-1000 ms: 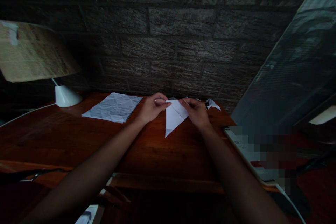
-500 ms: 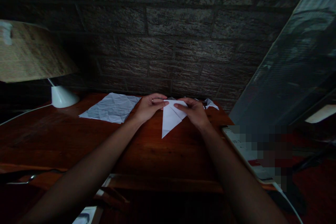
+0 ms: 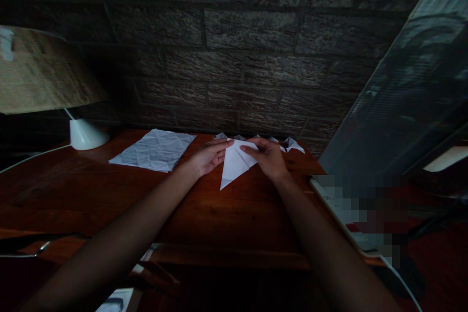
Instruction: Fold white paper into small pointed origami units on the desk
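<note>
A folded sheet of white paper [image 3: 234,165] is held up over the table, its long point aimed down and toward me. My right hand [image 3: 269,156] pinches its upper right part, thumb on top and fingers behind. At the upper left corner, my left hand [image 3: 214,156] grips the paper's edge with its fingers, the palm turned partly up. A creased, flattened sheet of white paper [image 3: 157,150] lies to the left of my left hand. Behind both hands stand several small folded paper pieces [image 3: 293,145] in a row along the wall.
The wooden table [image 3: 234,219] meets a dark block wall [image 3: 252,68]. On the left is a lamp with a white base [image 3: 86,134] and a papery shade [image 3: 44,73]. A tablet-like device [image 3: 340,209], partly blurred, sits at the right edge with a white cable [image 3: 402,280].
The folded paper has tilted, its tip swinging a little left. My left hand has rolled palm-up and shifted its hold, uncovering more of the small folded pieces behind.
</note>
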The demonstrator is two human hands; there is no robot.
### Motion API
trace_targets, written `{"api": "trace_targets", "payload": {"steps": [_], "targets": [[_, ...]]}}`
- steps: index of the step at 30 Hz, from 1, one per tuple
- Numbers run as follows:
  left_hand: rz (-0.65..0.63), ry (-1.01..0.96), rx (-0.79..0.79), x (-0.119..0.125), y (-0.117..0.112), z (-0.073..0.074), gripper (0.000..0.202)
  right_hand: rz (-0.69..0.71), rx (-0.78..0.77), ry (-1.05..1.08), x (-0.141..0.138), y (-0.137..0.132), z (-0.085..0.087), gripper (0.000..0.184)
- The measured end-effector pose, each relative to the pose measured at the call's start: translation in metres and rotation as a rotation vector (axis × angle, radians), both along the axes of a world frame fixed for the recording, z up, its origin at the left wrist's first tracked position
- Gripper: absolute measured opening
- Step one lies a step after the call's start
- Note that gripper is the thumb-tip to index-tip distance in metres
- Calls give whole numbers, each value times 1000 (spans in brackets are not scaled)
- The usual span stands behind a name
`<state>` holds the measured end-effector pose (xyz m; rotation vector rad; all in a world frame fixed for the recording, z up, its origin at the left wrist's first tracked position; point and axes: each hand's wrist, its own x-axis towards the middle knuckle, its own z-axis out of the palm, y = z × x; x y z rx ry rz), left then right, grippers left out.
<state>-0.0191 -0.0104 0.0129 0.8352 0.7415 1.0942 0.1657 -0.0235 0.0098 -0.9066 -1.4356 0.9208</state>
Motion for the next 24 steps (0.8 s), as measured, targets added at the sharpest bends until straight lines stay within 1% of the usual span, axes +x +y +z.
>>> {"api": "trace_targets", "payload": {"steps": [5, 9, 15, 20, 24], "targets": [[-8, 5, 3, -1, 2, -2, 18, -34, 7, -18, -1, 1, -3, 30], [23, 8, 4, 2, 1, -2, 17, -35, -6, -3, -3, 1, -4, 30], [74, 15, -1, 5, -4, 1, 17, -12, -1, 26, -4, -1, -3, 26], [52, -8, 0, 4, -2, 0, 14, -14, -19, 28, -5, -2, -3, 25], [43, 41, 60, 4, -1, -1, 15, -44, -47, 50, -4, -1, -4, 27]]}}
